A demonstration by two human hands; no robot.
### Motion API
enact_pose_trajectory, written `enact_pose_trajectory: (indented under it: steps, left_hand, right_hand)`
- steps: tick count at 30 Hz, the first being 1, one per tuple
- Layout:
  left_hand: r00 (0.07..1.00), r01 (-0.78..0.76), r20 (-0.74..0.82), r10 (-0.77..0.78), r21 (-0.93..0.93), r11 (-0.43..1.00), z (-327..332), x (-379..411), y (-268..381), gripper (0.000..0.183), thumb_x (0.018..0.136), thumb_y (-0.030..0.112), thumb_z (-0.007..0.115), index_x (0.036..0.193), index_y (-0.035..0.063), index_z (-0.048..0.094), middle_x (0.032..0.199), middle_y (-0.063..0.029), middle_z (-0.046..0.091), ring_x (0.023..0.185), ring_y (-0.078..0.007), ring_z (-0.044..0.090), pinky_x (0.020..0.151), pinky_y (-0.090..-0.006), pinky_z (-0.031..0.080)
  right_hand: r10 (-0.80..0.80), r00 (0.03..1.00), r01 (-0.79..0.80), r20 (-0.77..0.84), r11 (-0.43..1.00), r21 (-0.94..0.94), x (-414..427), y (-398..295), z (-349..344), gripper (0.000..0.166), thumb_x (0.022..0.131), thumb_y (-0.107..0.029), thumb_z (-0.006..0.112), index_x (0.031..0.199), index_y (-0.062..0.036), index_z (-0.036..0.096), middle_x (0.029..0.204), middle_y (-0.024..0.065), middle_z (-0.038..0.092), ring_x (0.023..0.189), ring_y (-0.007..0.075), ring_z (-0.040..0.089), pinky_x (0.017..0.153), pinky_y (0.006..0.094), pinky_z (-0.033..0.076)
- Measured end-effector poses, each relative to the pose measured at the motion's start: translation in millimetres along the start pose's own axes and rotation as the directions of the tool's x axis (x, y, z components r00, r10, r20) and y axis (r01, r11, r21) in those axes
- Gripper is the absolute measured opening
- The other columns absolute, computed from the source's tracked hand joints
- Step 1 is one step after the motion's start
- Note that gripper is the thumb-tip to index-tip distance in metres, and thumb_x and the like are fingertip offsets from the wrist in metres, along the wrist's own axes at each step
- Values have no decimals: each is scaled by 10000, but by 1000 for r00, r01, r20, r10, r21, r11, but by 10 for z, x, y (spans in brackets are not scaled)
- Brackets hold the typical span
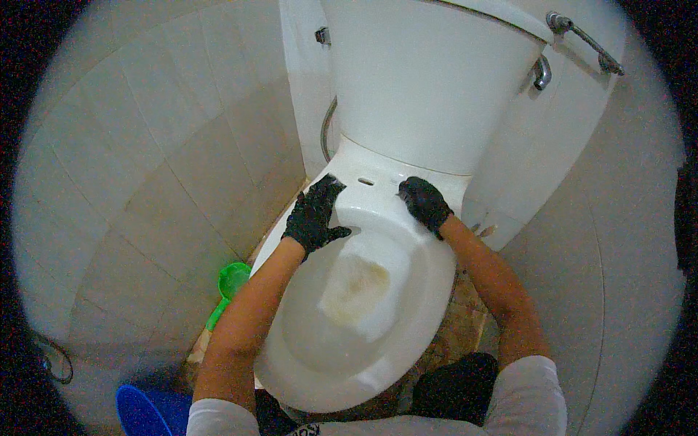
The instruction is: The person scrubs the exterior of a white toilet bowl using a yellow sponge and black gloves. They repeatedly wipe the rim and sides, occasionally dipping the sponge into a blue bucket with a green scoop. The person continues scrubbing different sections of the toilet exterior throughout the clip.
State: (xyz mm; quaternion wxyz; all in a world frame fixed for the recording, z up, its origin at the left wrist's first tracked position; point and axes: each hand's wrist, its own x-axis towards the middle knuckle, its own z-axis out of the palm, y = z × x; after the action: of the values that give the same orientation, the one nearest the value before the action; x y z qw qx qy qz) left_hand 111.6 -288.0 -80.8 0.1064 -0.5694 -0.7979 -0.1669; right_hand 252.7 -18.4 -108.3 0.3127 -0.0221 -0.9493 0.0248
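Observation:
A white ceramic toilet bowl (349, 392) without a seat over it stands before me, with yellowish-brown staining inside. My left hand (316, 218), in a black glove, rests on the back left of the rim, thumb spread towards the bowl's inner edge. On the right of the rear ledge lies my right hand (425, 201), also black-gloved, its fingers curled down; whether they hold anything is hidden. Between the hands is a small slot (366, 181) in the ceramic. Behind them rises the toilet tank (420, 87).
A green plastic dipper (234, 279) lies on the left by the tiled wall. At bottom left stands a blue bucket (144, 411). A metal bar (586, 41) and a tap spout (541, 73) are at upper right. A hose (327, 128) runs beside the tank.

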Motion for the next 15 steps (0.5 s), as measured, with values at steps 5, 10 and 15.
enact_pose_trajectory:
  steps: [5, 10, 15]
  left_hand:
    - [1000, -3, -30, 1, -49, 999, -47, 40, 6, 944, 624, 516, 770, 1375, 141, 336, 1450, -130, 306, 1351, -305, 280, 1079, -551, 227]
    - [998, -16, -68, 13, -45, 999, -88, 39, -15, 940, 621, 498, 777, 1370, 132, 343, 1442, -132, 318, 1350, -303, 281, 1084, -536, 226]
    - [996, -68, -66, 64, -70, 995, -25, 100, 6, 918, 639, 451, 773, 1381, 131, 337, 1454, -153, 310, 1349, -333, 285, 1065, -540, 252]
  right_hand:
    - [133, 984, -128, 121, 991, -43, 177, 189, -141, 199, 756, -65, 555, 945, -47, 612, 960, 188, 606, 920, 356, 585, 801, 434, 484]
    - [-5, 998, 8, -58, 999, 41, 168, -52, -28, 249, 729, -40, 565, 973, -56, 615, 981, 179, 614, 914, 349, 599, 812, 430, 487]
    - [-23, 988, 5, -150, 993, -122, 120, -181, 187, 271, 731, -53, 586, 1001, -58, 618, 1003, 170, 627, 943, 346, 606, 827, 423, 490]
